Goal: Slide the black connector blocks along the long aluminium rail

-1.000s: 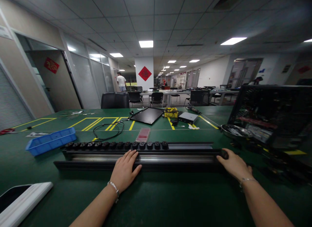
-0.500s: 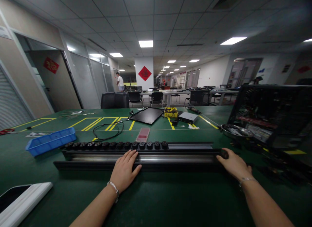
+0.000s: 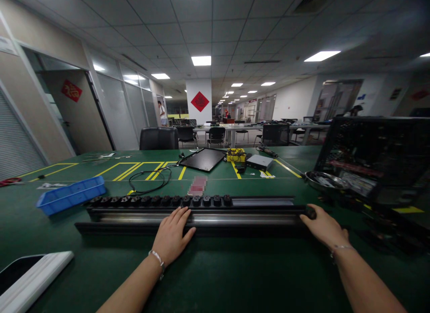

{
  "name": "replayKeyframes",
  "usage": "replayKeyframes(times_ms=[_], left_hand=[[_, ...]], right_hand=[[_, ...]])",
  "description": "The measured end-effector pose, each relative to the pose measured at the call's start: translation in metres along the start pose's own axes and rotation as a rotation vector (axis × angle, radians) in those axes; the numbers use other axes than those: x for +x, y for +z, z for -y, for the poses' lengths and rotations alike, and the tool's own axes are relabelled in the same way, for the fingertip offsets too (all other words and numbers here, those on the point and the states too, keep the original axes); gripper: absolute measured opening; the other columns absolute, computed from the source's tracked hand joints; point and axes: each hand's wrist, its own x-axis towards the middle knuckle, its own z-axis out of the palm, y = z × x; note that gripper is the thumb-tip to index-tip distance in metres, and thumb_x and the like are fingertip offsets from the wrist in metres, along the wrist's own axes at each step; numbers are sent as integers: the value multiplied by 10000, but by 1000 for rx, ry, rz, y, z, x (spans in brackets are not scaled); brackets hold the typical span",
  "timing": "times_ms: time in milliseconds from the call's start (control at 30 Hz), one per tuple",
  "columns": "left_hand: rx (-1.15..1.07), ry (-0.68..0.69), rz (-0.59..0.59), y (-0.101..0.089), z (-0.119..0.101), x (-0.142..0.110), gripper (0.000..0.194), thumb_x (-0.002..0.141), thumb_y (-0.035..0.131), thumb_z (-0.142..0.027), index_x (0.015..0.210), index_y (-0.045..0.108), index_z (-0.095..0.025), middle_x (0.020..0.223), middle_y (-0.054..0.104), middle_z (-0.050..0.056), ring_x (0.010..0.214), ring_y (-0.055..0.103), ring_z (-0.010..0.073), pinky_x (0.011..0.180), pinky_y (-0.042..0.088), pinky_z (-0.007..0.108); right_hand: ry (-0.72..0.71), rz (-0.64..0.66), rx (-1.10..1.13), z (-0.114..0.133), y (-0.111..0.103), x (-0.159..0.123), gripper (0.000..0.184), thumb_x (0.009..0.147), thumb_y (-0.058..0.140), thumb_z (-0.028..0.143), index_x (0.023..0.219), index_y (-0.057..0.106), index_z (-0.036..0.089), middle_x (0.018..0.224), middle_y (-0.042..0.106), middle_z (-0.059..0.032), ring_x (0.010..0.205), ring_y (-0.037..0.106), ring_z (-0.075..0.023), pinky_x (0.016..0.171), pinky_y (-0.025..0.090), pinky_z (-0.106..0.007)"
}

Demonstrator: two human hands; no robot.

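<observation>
Channel (image 3: 242,220), long, black, lined with shiny metal, across the green counter (image 3: 235,277) beside a row of small black blocks (image 3: 176,201).
The left hand (image 3: 172,232) rests on it, grip loose, thumb apart; the right hand (image 3: 324,225) has its grip clamped on a small dark piece (image 3: 311,211).

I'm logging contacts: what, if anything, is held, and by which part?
The right grip holds a dark piece, seemingly by its right side, at the right end of the rail; joined or loose is unclear. The left grip rests on the rail.
</observation>
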Motion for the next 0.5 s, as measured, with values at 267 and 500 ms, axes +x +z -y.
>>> replayKeyframes(times_ms=[267,500], left_hand=[[10,-1,9,-3,-1,1,485,850,411,-455,1256,473,-197,1329,487,64,1241,401,243,956,381,402],[3,-4,22,-2,-1,0,488,851,407,-460,1262,469,-204,1334,481,60,1244,396,243,955,382,405]], right_hand=[[2,-14,-11,-6,3,4,585,735,361,526,1224,482,229,1173,572,-141,1104,495,-366,899,296,-654],[-21,-21,-17,-11,1,6,577,743,353,502,1234,471,222,1231,534,-137,1147,458,-358,924,270,-653]])
